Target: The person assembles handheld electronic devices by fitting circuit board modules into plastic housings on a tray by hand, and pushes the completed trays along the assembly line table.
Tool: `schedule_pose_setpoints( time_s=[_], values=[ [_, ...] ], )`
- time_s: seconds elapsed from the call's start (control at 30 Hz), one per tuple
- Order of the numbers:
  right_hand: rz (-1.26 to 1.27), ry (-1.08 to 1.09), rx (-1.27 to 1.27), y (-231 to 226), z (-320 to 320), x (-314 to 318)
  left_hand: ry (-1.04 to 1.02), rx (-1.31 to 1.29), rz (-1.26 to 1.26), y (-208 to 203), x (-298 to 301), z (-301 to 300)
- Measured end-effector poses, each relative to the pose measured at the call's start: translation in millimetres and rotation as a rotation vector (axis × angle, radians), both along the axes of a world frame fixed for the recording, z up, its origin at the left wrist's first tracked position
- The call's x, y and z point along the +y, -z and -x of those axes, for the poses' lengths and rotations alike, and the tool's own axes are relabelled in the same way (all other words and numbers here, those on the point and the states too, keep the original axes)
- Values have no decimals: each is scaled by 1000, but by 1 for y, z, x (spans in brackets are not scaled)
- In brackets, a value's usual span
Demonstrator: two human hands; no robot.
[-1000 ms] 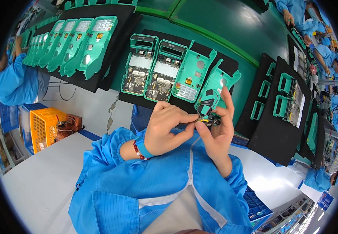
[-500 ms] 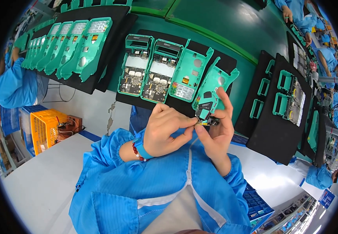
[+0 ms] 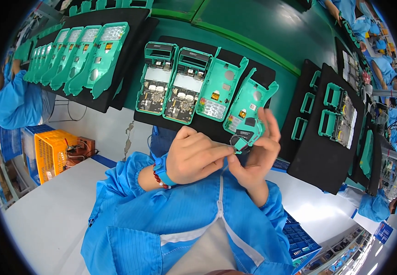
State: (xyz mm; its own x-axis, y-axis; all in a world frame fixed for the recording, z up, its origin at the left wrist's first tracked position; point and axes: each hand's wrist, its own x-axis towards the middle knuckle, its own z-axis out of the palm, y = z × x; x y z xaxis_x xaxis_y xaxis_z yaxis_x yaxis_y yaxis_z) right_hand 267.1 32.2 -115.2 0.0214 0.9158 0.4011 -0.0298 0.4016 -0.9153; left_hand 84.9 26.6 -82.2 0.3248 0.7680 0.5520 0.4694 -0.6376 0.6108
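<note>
Far left, an orange crate [image 3: 52,151] under the bench, a row of green housings [image 3: 77,57] on a black tray [image 3: 116,98] above it. Next tray over: two open housings with circuit boards [image 3: 168,85], then a bare green shell [image 3: 220,89].

Our left hand [image 3: 196,156] sits centre, fingers curled, thumb and forefinger pinched together at the lower tip of the held green housing [image 3: 249,110]; what they pinch is too small to tell, maybe a small dark part. Blue strap and red bead bracelet [image 3: 161,176] on that wrist.

Our right hand [image 3: 255,153] is clamped on the housing's lower end, fingers up behind it. Its long axis runs up and to the right, away from both hands. The left fingertips meet it from the left, the right hand is nearer and bears it.

Right side: black trays with small green frames [image 3: 333,96]; co-workers in blue at the far right edge.
</note>
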Motion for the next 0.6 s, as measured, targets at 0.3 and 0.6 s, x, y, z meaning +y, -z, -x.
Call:
schedule_pose_setpoints(
  time_s=[0.3, 0.6],
  values=[
    [-239, -189, -588, -34, -41, 9, 239, 104, -40, -11, 12, 28],
    [-393, -154, -686, -39, -45, 3, 424, -20, 134, -14, 23, 33]
  ],
)
